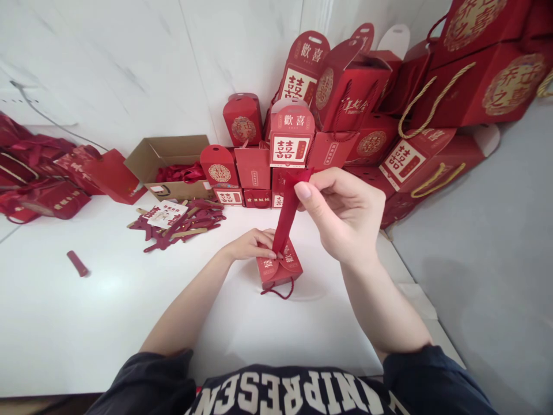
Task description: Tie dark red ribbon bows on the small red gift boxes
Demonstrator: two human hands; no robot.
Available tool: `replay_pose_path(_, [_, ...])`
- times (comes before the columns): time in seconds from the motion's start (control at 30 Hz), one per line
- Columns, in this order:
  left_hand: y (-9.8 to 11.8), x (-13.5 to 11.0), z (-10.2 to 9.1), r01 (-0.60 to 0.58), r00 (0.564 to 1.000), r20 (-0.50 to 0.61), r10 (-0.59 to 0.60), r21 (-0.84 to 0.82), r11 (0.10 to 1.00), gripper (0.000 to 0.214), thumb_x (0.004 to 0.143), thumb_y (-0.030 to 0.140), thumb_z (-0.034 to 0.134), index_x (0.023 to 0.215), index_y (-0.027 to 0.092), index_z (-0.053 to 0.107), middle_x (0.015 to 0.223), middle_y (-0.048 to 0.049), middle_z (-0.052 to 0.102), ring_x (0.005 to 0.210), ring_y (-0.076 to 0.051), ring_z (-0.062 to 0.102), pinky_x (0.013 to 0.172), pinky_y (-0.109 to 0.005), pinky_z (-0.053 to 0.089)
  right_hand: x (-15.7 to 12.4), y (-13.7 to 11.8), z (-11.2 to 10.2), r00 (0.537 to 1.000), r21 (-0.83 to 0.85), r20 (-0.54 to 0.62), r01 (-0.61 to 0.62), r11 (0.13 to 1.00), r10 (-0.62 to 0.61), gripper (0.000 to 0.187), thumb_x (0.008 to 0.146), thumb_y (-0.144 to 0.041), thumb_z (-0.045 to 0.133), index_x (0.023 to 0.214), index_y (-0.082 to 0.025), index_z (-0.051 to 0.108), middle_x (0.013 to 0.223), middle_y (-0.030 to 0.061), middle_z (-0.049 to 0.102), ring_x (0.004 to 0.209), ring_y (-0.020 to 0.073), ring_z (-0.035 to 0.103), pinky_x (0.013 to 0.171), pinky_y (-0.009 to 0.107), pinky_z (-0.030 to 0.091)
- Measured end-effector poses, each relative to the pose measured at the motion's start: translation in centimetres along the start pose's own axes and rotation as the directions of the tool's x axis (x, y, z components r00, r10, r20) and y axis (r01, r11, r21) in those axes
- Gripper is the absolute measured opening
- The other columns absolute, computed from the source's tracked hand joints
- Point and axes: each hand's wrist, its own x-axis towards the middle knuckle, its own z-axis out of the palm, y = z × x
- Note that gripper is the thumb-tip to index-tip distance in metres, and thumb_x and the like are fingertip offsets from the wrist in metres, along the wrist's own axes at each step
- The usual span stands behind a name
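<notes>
A small red gift box with printed characters stands on the white table, a dark red cord handle hanging from its near side. From its top a wide dark red ribbon runs upward, pulled taut. My right hand pinches the ribbon's upper end between thumb and fingers, well above the box. My left hand is closed at the top left of the box, its thumb near the foot of the ribbon. The fingertips behind the box top are partly hidden.
Stacked red gift boxes line the wall, larger ones with gold cords at right. An open cardboard box holds red ribbons. In front lies a pile of ribbon strips with a white card. One short red strip lies left.
</notes>
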Motion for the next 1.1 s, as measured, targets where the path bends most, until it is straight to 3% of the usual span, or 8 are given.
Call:
replay_pose_path(0.23, [0.0,0.1,0.2,0.011,0.998,-0.068,-0.006,0.073,0.997,0.019,0.075,0.034,0.075,0.085,0.019,0.079,0.09,-0.0128,0.075,0.114,-0.027,0.056,0.103,-0.041,0.04,0.4,1.3,-1.0,0.998,0.024,-0.053,-0.045,0.999,0.046,0.025,0.084,-0.042,0.065,0.07,-0.021,0.062,0.059,-0.0019,0.058,0.052,0.011,0.055,0.051,0.025,0.047])
replay_pose_path(0.4, [0.0,0.2,0.2,0.012,0.998,-0.06,-0.005,0.113,0.994,0.019,0.075,0.034,0.075,0.083,0.017,0.079,0.08,-0.0125,0.074,0.11,-0.025,0.055,0.1,-0.04,0.042,0.9,8.0,-2.8,0.97,0.067,-0.093,-0.217,0.974,0.222,0.029,0.084,-0.049,0.061,0.094,-0.022,0.065,0.083,0.002,0.068,0.072,0.0149,0.067,0.065,0.029,0.054])
replay_pose_path(0.5, [0.0,0.3,0.2,-0.009,0.998,-0.06,0.016,0.126,0.992,0.018,0.075,0.034,0.075,0.071,0.016,0.077,0.076,-0.0118,0.074,0.105,-0.024,0.057,0.101,-0.04,0.04,-1.4,11.4,-3.9,0.946,-0.261,-0.011,-0.316,0.912,0.325,0.036,0.081,-0.045,0.065,0.107,-0.021,0.065,0.109,0.009,0.067,0.095,0.0205,0.065,0.085,0.038,0.051])
replay_pose_path(0.6, [-0.2,0.5,0.1,-0.022,0.999,-0.033,0.028,0.148,0.989,0.024,0.076,0.036,0.074,0.061,0.017,0.073,0.078,-0.0098,0.075,0.084,-0.019,0.061,0.106,-0.042,0.034,-5.6,12.1,-4.4,0.866,-0.459,0.197,-0.332,0.824,0.458,0.031,0.089,-0.043,0.052,0.085,-0.019,0.071,0.093,0.0095,0.068,0.09,0.0227,0.064,0.086,0.042,0.049])
replay_pose_path(0.67, [-0.3,0.6,0.0,-0.022,0.999,-0.022,0.026,0.163,0.986,0.025,0.076,0.038,0.074,0.062,0.017,0.073,0.079,-0.0093,0.075,0.08,-0.018,0.06,0.106,-0.043,0.033,-8.5,11.7,-4.3,0.835,-0.404,0.264,-0.359,0.842,0.483,0.027,0.09,-0.04,0.053,0.085,-0.021,0.072,0.107,0.0097,0.066,0.102,0.0226,0.062,0.095,0.042,0.045])
replay_pose_path(0.8, [-0.4,0.6,0.0,-0.013,0.999,-0.027,0.018,0.177,0.984,0.024,0.076,0.039,0.074,0.065,0.017,0.074,0.074,-0.0098,0.074,0.093,-0.022,0.059,0.102,-0.042,0.037,-11.7,11.4,-3.5,0.827,-0.192,0.226,-0.481,0.855,0.516,0.026,0.087,-0.04,0.06,0.106,-0.026,0.07,0.138,0.0094,0.051,0.131,0.0235,0.046,0.108,0.042,0.036])
replay_pose_path(0.97, [-0.3,0.5,0.1,-0.025,0.999,-0.037,0.031,0.152,0.988,0.021,0.076,0.036,0.074,0.066,0.018,0.075,0.075,-0.0102,0.073,0.103,-0.023,0.057,0.101,-0.041,0.039,-11.9,12.3,-1.7,0.752,0.009,0.304,-0.616,0.788,0.584,0.032,0.08,-0.041,0.068,0.11,-0.029,0.07,0.148,0.0062,0.042,0.14,0.024,0.035,0.114,0.041,0.028])
replay_pose_path(1.1, [-0.3,0.3,0.3,-0.008,0.997,-0.07,0.017,0.124,0.992,0.018,0.075,0.035,0.075,0.071,0.018,0.077,0.081,-0.0109,0.073,0.107,-0.024,0.057,0.097,-0.04,0.042,-11.1,12.4,-0.1,0.706,0.169,0.377,-0.688,0.705,0.599,0.034,0.079,-0.033,0.068,0.113,-0.029,0.07,0.142,0.0037,0.051,0.135,0.0244,0.042,0.113,0.042,0.031])
